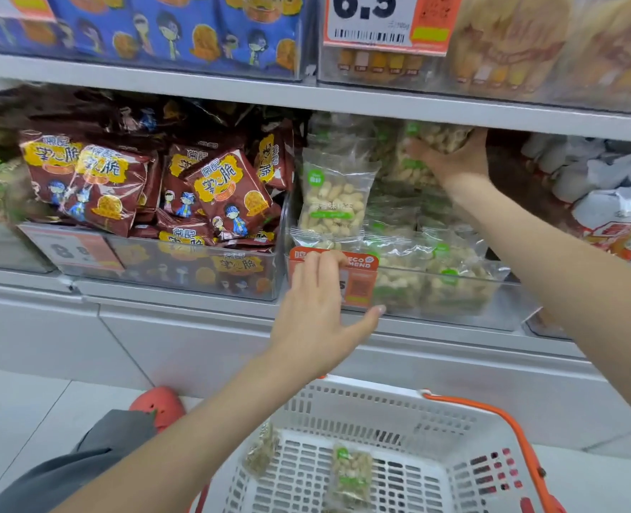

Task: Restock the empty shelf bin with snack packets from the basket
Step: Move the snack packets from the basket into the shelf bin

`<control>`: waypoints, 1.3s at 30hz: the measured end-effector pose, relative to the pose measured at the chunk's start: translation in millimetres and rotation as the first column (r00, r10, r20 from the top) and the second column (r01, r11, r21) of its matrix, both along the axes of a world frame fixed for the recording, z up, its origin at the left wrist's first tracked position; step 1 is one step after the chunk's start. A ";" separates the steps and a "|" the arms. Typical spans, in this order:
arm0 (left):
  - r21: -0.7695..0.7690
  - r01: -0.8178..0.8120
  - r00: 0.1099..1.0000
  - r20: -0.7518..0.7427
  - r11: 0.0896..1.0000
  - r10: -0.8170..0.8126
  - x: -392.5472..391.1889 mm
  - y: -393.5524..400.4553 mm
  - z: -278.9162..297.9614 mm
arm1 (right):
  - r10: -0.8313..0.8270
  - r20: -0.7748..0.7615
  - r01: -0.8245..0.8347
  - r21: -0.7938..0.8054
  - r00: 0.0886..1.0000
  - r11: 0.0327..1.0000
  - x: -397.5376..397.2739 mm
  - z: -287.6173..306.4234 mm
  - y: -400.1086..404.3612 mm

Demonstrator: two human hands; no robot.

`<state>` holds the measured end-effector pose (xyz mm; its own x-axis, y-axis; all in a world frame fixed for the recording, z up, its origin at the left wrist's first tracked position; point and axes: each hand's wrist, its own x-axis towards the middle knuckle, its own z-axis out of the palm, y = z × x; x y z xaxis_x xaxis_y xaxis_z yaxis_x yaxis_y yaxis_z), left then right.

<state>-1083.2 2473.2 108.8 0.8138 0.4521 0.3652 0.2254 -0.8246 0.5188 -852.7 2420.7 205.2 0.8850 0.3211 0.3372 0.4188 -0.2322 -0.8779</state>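
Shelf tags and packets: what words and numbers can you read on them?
"6.5": white price tag on the top shelf.
"RECO MEND": orange tag on the clear bin, partly covered by the left hand.
"8": blurred price tag, rest unreadable.
Brown packets: Chinese characters, too blurred to read surely.
Peanut packet: print too faint.

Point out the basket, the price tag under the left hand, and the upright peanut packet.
basket point(347, 396), head view, white rear rim
price tag point(360, 286), head view, orange face
peanut packet point(334, 201), head view, front middle
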 end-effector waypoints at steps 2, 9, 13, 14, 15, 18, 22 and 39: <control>0.016 -0.018 0.999 0.041 1.000 0.018 4.0 0.0 -4.4 | 0.037 -0.029 -0.037 -0.026 0.999 0.999 9.4 -6.5 16.5; 0.108 -0.084 0.976 0.208 0.991 0.060 12.5 -3.3 -22.7 | 0.102 -0.019 -0.104 -0.190 0.995 0.976 21.4 -21.7 34.1; 0.137 -0.067 0.978 0.203 0.988 0.038 10.0 -2.5 -26.2 | 0.104 -0.057 -0.115 -0.248 0.993 0.962 27.1 -25.3 23.0; 0.136 -0.062 0.980 0.198 0.989 0.034 9.1 -2.4 -25.5 | 0.094 -0.065 -0.107 -0.246 0.993 0.963 27.4 -26.5 20.9; 0.132 -0.056 0.981 0.192 0.990 0.030 8.5 -2.6 -24.6 | 0.079 -0.073 -0.095 -0.241 0.994 0.966 26.6 -27.7 19.4; 0.137 -0.052 0.984 0.173 0.989 0.028 7.8 -3.6 -23.1 | 0.029 -0.033 -0.036 -0.227 0.999 0.973 22.4 -31.2 15.8; 0.148 -0.066 0.985 0.167 0.987 0.041 9.5 -4.2 -23.8 | 0.047 -0.010 -0.048 -0.248 0.999 0.968 20.3 -32.7 17.8; 0.165 0.254 0.912 -0.370 0.953 -0.179 -19.6 -30.9 -86.4 | 0.086 0.378 -0.043 -0.122 0.922 0.992 -120.7 -113.1 -151.1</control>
